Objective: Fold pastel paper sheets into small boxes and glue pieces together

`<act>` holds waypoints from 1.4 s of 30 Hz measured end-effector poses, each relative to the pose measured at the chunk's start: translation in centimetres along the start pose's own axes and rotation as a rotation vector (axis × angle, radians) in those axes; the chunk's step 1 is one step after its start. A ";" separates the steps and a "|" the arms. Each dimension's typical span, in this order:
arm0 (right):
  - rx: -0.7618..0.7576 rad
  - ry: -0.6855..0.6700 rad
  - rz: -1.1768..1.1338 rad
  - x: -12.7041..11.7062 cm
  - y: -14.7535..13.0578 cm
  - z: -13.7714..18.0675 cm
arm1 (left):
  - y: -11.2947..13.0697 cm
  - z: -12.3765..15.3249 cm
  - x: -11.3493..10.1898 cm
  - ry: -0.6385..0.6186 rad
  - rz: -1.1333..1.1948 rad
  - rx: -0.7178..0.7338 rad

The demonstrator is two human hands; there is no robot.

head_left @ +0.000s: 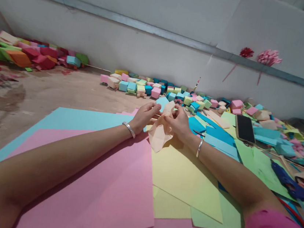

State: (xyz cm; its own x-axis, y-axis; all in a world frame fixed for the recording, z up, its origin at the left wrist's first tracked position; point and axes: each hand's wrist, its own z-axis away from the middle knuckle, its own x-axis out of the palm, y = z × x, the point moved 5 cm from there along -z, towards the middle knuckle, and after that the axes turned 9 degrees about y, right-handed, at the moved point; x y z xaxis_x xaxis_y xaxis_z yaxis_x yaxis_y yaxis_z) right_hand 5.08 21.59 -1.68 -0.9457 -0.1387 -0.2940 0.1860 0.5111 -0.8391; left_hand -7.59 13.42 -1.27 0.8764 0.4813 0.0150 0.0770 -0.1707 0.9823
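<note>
A creased piece of peach paper (pixel 161 134), partly folded, is held up between my two hands over the coloured sheets. My left hand (pixel 145 117) grips its left side, thumb up. On the other side my right hand (pixel 179 121) pinches its upper right edge between thumb and fingers. The paper's lower part spreads out in a pointed flap. Right under it lie a yellow sheet (pixel 188 177) and a large pink sheet (pixel 99 181). Just behind the hands shows a light blue paper piece (pixel 162 101).
Folded paper boxes (pixel 133 86) line the wall, with more at far left (pixel 37 55). On the right are a phone (pixel 245 129), blue paper strips (pixel 221 137), green sheets (pixel 259 164) and a blue glue gun (pixel 290 181). Paper flowers (pixel 269 57) stand out against the wall.
</note>
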 end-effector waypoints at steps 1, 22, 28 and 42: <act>-0.001 0.015 0.012 -0.1 0.1 -0.1 | 0.2 0.1 0.0 -0.005 -0.017 0.022; 0.063 -0.018 -0.043 -0.4 0.0 0.1 | -1.4 -0.8 -0.5 0.092 -0.134 0.080; 0.163 -0.147 -0.196 0.2 -0.1 0.5 | -0.9 -0.2 -0.3 0.021 -0.134 0.029; 0.130 -0.027 -0.162 0.3 1.3 -0.4 | -1.3 -0.8 -0.6 0.140 0.027 -0.003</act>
State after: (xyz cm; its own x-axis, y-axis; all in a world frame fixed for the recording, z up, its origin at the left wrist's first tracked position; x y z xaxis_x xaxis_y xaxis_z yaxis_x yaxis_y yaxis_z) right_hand 4.99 22.56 -2.70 -0.9589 -0.2336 -0.1613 0.0667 0.3672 -0.9277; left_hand -8.55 14.03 -2.45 0.8032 0.5920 0.0669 0.0526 -0.1824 0.9818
